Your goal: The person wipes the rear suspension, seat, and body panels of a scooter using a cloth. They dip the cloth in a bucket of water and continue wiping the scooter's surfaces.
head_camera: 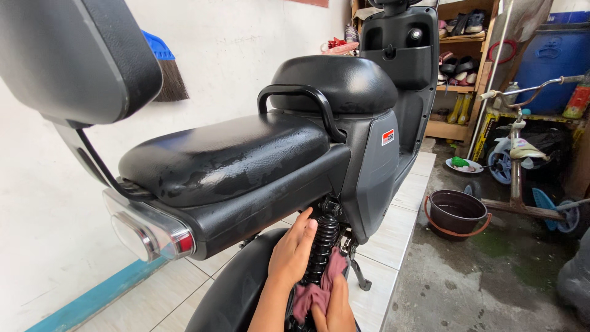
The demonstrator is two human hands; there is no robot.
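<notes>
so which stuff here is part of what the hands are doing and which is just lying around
In use:
- left hand on the black shock spring
- right hand holding the reddish rag
- scooter

Lying about:
- brown bucket
- tricycle
- brush on the wall
- blue barrel
- shoe shelf

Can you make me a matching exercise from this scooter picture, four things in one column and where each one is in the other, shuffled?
Things
1. left hand
2. cloth
3. bucket
4. brush

Places
A. hanging against the white wall, behind the backrest
B. on the wet concrete floor, right of the scooter
C. flat against the black coil spring under the seat
D. bunched at the foot of the spring, in the right hand

Pairs: 1-C, 2-D, 3-B, 4-A
</notes>
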